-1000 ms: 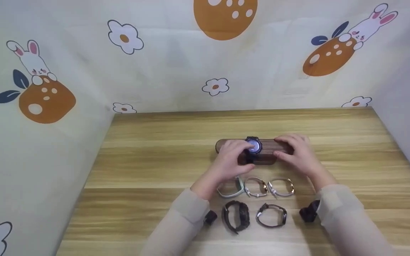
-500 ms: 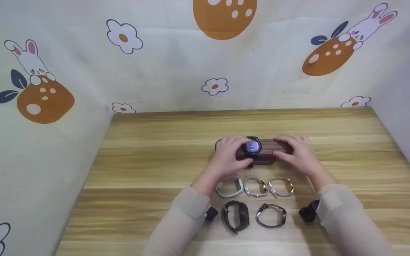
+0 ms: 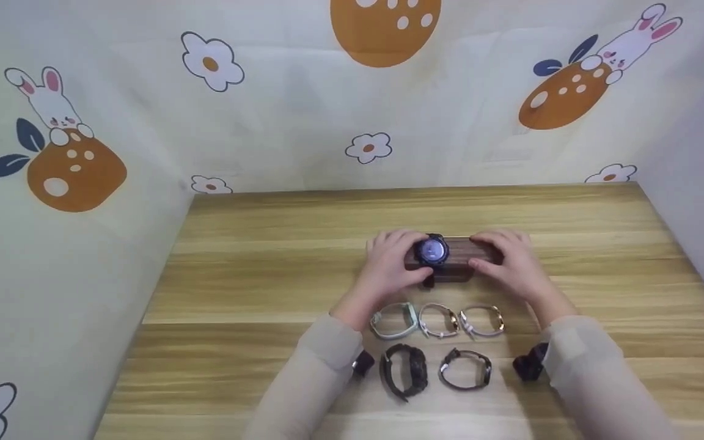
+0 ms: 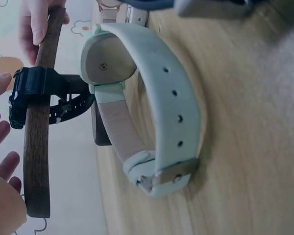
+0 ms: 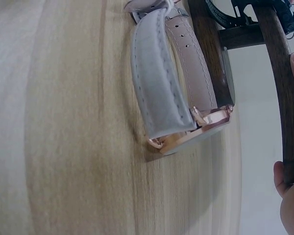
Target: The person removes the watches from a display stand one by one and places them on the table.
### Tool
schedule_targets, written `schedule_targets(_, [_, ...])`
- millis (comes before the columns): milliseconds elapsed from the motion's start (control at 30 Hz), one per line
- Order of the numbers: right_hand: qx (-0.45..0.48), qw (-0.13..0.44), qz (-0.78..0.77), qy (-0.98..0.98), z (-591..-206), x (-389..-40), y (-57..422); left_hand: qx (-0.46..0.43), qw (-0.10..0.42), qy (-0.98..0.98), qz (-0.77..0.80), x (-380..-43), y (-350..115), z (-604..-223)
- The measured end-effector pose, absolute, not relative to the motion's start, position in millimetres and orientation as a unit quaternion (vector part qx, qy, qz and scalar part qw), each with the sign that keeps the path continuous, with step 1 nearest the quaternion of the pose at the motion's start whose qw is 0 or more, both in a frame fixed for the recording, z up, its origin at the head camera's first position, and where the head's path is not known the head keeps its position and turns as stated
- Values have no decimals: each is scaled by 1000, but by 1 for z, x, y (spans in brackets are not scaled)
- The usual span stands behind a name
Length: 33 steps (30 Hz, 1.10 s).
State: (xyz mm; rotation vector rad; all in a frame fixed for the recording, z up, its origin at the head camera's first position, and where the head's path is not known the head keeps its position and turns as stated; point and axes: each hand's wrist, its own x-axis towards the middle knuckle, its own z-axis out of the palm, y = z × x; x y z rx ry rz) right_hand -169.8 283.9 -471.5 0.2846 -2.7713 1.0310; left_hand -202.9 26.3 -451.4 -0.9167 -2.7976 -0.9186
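A dark wooden watch stand [image 3: 461,252] has a horizontal bar raised over a base. Looped round the bar is a black wristwatch [image 3: 432,250] with a round face, its strap hanging beneath. My left hand [image 3: 387,263] is at the bar's left part, thumb at the watch's front edge and index finger at its back edge. In the left wrist view, its fingers [image 4: 7,165] show beside the bar, near the watch case. My right hand [image 3: 508,260] grips the bar's right end, thumb in front and fingers behind.
Before the stand lie a mint-green watch [image 3: 412,315] and two pale-strapped watches, one with a rose-gold case [image 5: 196,134]. Nearer the front are a chunky black watch [image 3: 416,370] and a slim dark watch [image 3: 467,370]. A patterned cloth wall [image 3: 291,122] rises behind the table.
The black wristwatch has slid slightly left along the bar, and its face is less covered. My left thumb and fingers have shifted to its left side. The right hand stays in place.
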Motion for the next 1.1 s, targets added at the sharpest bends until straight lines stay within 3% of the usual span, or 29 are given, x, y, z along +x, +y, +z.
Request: schedule_targets(1100, [90, 82, 343, -932, -471, -170, 284, -333, 16, -916, -222, -213, 37, -448])
